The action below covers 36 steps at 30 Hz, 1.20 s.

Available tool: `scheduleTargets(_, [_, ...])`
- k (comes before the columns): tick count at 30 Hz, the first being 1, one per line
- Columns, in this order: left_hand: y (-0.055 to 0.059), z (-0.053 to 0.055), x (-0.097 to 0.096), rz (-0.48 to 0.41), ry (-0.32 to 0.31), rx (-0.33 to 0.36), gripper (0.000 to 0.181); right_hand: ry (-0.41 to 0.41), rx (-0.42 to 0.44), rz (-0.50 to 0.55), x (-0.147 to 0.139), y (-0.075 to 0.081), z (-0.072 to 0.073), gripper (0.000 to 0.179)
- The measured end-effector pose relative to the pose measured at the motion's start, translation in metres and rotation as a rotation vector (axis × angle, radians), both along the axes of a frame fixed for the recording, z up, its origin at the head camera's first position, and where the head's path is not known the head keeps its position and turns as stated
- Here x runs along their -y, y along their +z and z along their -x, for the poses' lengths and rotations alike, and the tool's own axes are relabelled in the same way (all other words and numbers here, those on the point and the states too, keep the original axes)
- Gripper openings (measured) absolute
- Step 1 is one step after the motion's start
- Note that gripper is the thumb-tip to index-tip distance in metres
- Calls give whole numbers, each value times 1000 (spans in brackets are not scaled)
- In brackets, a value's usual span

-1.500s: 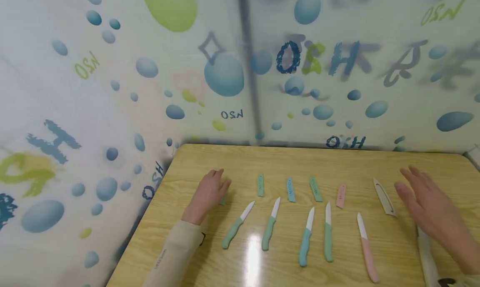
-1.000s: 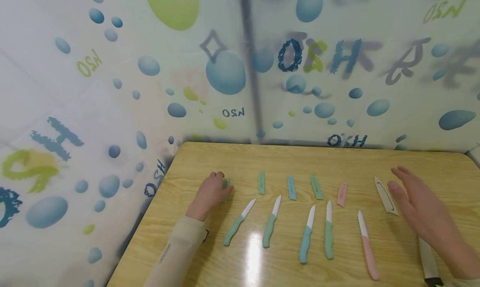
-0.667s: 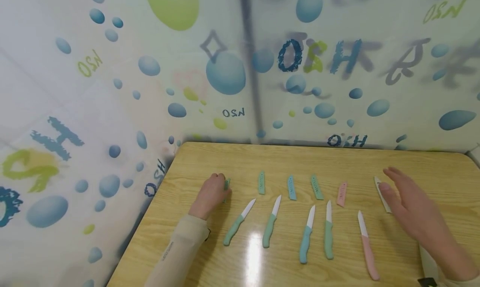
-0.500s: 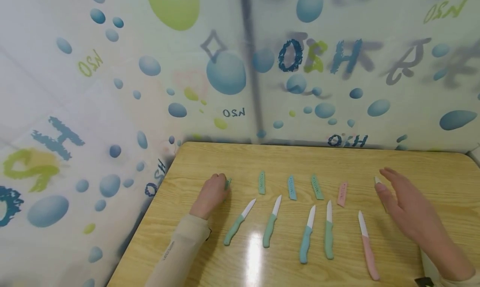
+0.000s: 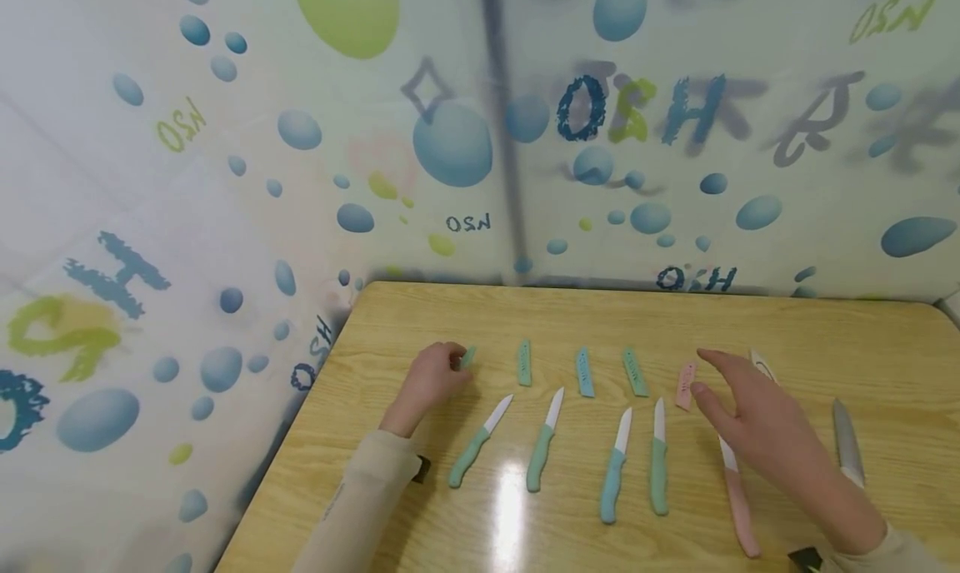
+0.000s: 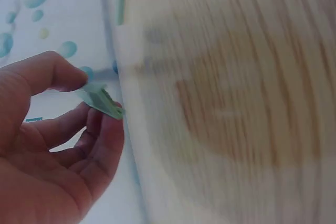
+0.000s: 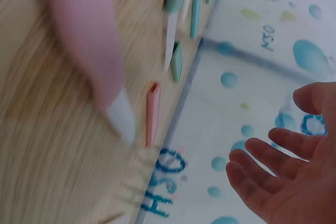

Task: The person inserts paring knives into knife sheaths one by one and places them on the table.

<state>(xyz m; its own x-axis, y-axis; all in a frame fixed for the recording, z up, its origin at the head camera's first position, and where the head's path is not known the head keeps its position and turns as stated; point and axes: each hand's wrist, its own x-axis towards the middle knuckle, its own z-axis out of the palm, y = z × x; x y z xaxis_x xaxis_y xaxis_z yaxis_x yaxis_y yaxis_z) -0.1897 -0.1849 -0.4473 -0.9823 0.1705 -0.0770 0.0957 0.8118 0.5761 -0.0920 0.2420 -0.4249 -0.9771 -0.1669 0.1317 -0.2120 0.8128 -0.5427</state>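
Note:
My left hand [image 5: 429, 386] pinches a small green knife sheath [image 6: 102, 100] between thumb and fingers, raised off the table at the far left. Closest to that hand lies a green-handled knife [image 5: 468, 460], its white blade bare. My right hand [image 5: 772, 427] hovers with spread fingers over a pink-handled knife [image 5: 738, 510], covering part of its blade, and holds nothing. Just left of the right fingertips is a pink sheath [image 5: 685, 387]. A white sheath [image 5: 762, 362] shows partly behind the right hand.
Between the hands lie two more green-handled knives [image 5: 537, 460] and a blue-handled knife [image 5: 611, 485]. Behind them sit green sheaths [image 5: 524, 363] and a blue sheath [image 5: 585, 373]. A larger grey-bladed knife [image 5: 848, 440] lies right of my forearm. Patterned fabric walls border the table [image 5: 420, 315].
My left hand has reached the green sheath, pinched it and lifted it from the table. My right hand has moved left, from beside the white sheath to above the pink-handled knife.

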Motion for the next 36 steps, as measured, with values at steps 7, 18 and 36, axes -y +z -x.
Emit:
scheduleTargets(7, [0,-4,2,-268,70,53,35,115,-79,-9,46,2,-2,40])
scheduleTargets(18, [-5,-6,5,-436,140,109,35,273,-135,-38,112,-3,0,29])
scheduleTargets(36, [-8,-9,16,-521,218,109,41,562,-192,-226,223,-27,4,31])
